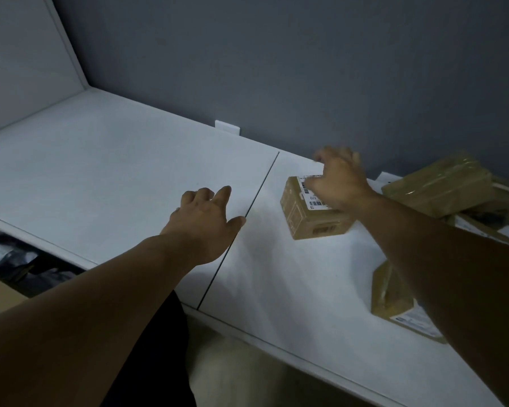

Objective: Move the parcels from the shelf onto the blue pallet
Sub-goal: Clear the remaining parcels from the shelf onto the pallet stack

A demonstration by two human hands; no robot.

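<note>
**Two bare hands reaching across the shelf, the right one over a labelled box**

On the left, dark plastic bags are lying on a lower level beneath the flat white shelf. The left hand is stretching forward palm down, fingers loosely spread and holding nothing, its thumb lying beside the dark seam between two shelf boards; the forearm is extending straight out.

Further right, the small brown cardboard box with a white barcode label is sitting on the shelf. The right hand is arching over its top, fingers curling toward the far edge, but motion blur is hiding whether they are gripping. Behind it a tape-wrapped brown parcel is lying against the grey wall, and another brown parcel is resting near the front edge, under the right forearm.
</note>
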